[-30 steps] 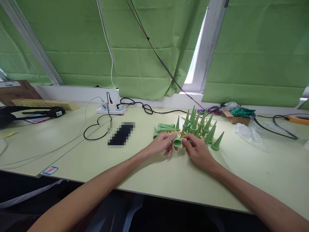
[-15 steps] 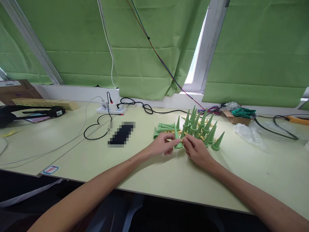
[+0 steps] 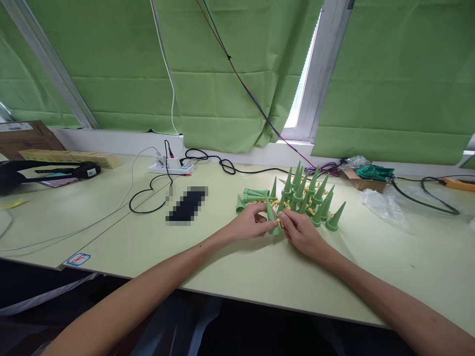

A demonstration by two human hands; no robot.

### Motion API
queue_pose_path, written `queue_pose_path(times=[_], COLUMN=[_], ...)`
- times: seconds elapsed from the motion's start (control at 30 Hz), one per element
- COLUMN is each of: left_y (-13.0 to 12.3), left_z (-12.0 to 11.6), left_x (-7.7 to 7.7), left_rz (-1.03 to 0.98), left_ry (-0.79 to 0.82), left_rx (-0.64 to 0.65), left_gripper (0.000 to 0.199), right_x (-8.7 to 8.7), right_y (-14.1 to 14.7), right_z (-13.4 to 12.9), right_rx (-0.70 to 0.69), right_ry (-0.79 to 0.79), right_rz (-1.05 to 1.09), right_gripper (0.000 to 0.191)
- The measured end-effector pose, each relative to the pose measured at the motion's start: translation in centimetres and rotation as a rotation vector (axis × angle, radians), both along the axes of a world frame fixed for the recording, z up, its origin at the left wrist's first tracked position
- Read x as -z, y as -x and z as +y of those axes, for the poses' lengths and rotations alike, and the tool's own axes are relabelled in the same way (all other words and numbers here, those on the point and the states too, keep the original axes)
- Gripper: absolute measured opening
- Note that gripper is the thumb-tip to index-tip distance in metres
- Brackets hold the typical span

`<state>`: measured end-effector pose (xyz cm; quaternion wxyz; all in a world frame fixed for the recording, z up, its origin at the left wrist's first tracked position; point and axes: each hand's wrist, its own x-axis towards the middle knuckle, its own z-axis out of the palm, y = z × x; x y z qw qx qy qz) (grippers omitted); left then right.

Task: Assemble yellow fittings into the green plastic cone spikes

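My left hand (image 3: 253,221) is closed around a green plastic cone-shaped spike (image 3: 270,212), its tip tilted up and to the left. Close beside it, my right hand (image 3: 299,227) pinches a small yellowish piece (image 3: 279,223) against the spike's lower side; the fingers partly hide that piece. Behind the hands stand several more green spikes (image 3: 318,197), points up, with small yellowish pieces scattered among them. A few other spikes (image 3: 256,194) lie on their sides to the left of this group. One upright spike (image 3: 335,218) is at the group's right end.
On the pale table (image 3: 208,262) a blurred dark object (image 3: 187,205) lies left of my hands. A power strip (image 3: 170,168) with cables is at the back. To the right are a small cardboard box (image 3: 361,181) and clear plastic bags (image 3: 384,205).
The spike in my left hand has tilted, its wide base now lower and its tip further left. My right hand's fingers have shifted slightly left, still at the spike.
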<state>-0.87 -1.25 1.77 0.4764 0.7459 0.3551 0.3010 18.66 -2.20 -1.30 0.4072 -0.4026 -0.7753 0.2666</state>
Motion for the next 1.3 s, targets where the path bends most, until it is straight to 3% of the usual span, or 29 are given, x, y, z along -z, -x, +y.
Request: queue_pose_path(times=[0.43, 0.77, 0.9, 1.07, 1.3], left_y=[-0.1, -0.4, -0.3, -0.2, -0.2], left_z=[-0.2, -0.3, -0.1, 0.4, 1.2], left_x=[0.4, 0.3, 0.6, 0.8, 0.7], left_rz=[0.117, 0.106, 0.043, -0.082, -0.256], left_ry=[-0.389, -0.452, -0.397, -0.185, 0.153], left_rx=[-0.01, -0.079, -0.153, -0.228, -0.068], left_gripper=[0.012, 0.013, 0.029, 0.036, 0.036], right_x=[-0.1, -0.2, -0.3, -0.5, -0.6], right_y=[0.1, 0.1, 0.1, 0.0, 0.0], right_z=[0.0, 0.1, -0.1, -0.4, -0.4], right_rx=[0.008, 0.011, 0.012, 0.042, 0.08], right_ry=[0.023, 0.065, 0.063, 0.035, 0.02], right_rz=[-0.017, 0.053, 0.097, 0.113, 0.154], right_gripper=[0.052, 0.048, 0.045, 0.041, 0.033])
